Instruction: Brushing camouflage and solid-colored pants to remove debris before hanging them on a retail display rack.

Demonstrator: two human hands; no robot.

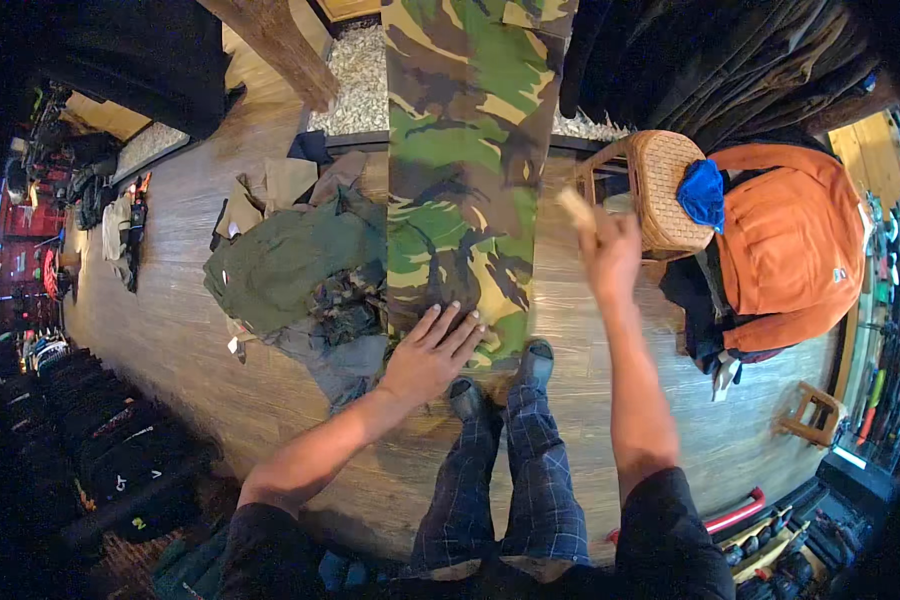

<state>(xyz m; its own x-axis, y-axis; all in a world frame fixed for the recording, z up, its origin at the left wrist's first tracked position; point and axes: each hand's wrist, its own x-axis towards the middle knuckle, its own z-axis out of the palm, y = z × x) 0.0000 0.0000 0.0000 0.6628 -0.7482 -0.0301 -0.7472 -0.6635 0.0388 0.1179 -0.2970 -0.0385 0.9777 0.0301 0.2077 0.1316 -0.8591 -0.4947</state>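
My left hand (436, 347) lies flat with its fingers spread on the lower end of a long green, brown and tan camouflage garment (473, 150). That garment runs straight away from me and looks like folded trousers. To the right of the cloth and apart from it, my right hand (613, 255) is raised, its fingers closed around a short pale tan object (576, 209). Motion blur hides what kind of object it is. Close beyond this hand stands a woven stool (667, 178) with a bunched blue cloth (702, 194) on its edge.
Dark green and grey clothes (285, 265) lie heaped on the floor at left. An orange sweatshirt (788, 240) is spread over dark clothes at right. A small wooden stool (813, 414) stands farther right. Dark garments (720, 60) hang at the far right, near a wooden post (275, 45) and white pebbles (362, 85).
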